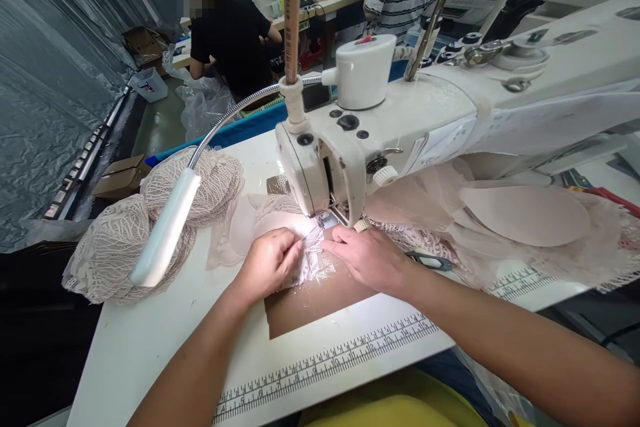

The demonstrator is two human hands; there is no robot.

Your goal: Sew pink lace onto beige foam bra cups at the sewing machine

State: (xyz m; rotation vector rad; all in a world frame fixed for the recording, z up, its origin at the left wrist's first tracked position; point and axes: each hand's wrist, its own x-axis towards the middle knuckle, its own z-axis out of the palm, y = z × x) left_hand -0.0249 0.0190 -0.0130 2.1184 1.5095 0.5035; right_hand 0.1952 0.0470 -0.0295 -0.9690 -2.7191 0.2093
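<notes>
Under the head of a white sewing machine (330,173), close to the needle, lies a piece of pale pink lace fabric (313,260). My left hand (273,257) is closed in a pinch on the lace's left side. On the other side, my right hand (370,257) has bent fingers closed at the lace's right edge, beside the presser foot (327,219); its thumb is mostly hidden. Beneath both hands is a brown plate (320,303) set into the white table. Light sheer pieces (243,223) lie left of the needle.
Two lace bundles (193,187) sit at the table's left, below a bendable lamp (167,227). More sheer fabric with cup-shaped pieces (525,213) covers the right side. Thread snips (430,260) lie beside my right wrist. A printed ruler (325,367) runs along the front edge. Two people work behind.
</notes>
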